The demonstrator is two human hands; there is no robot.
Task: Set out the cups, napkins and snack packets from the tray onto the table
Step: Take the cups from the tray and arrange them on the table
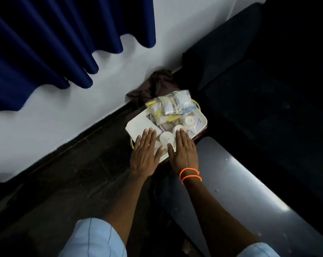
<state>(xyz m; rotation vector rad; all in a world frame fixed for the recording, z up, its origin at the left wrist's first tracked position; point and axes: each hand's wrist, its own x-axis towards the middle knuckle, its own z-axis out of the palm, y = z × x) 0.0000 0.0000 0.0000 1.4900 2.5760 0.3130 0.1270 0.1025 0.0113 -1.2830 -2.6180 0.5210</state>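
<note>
A white tray (pixel 203 121) sits low on the dark floor near the wall. It holds a clear bag of snack packets (pixel 172 106), a white stack of napkins (pixel 144 125) and upturned white cups (pixel 167 138). My left hand (pixel 145 154) lies flat over the tray's near left part, fingers spread, holding nothing. My right hand (pixel 184 151), with orange bead bracelets at the wrist, hovers flat over the near right edge beside a cup. Neither hand grips anything.
A grey table top (pixel 236 182) runs along the right of the tray. A dark seat (pixel 268 89) fills the far right. A brown cloth (pixel 157 84) lies behind the tray against the white wall (pixel 83 108). Blue curtains (pixel 55 43) hang at upper left.
</note>
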